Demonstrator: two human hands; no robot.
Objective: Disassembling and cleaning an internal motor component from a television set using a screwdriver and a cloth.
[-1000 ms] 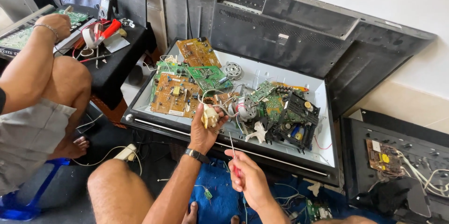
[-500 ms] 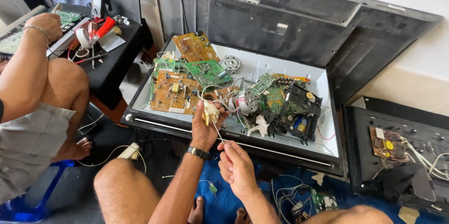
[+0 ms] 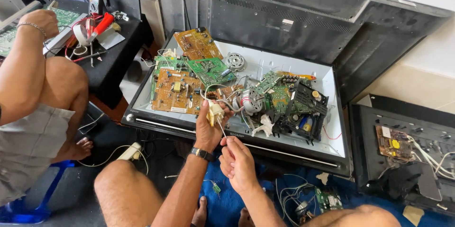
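Head view, looking down at a seated person's two bare hands above an opened flat-screen television shell (image 3: 332,153) lying face down on the floor. The left hand (image 3: 208,130), with a dark wristwatch (image 3: 203,154) on its wrist, is closed around a small cream-coloured component (image 3: 214,112), held upright between thumb and fingers just over the shell's near edge. The right hand (image 3: 237,160) sits just below and beside the left, its fingers curled and pinched on a thin wire (image 3: 222,129) that runs up to the component; the two hands are near but not touching. Inside the shell lie loose circuit boards: a brown board (image 3: 174,90) to the left, a green board (image 3: 208,69) beside it, and a black module (image 3: 303,111) with a small motor (image 3: 250,100) to the right. At the far left another person's arm (image 3: 21,70) rests on a knee, next to a black table (image 3: 113,51) carrying tools and tape.
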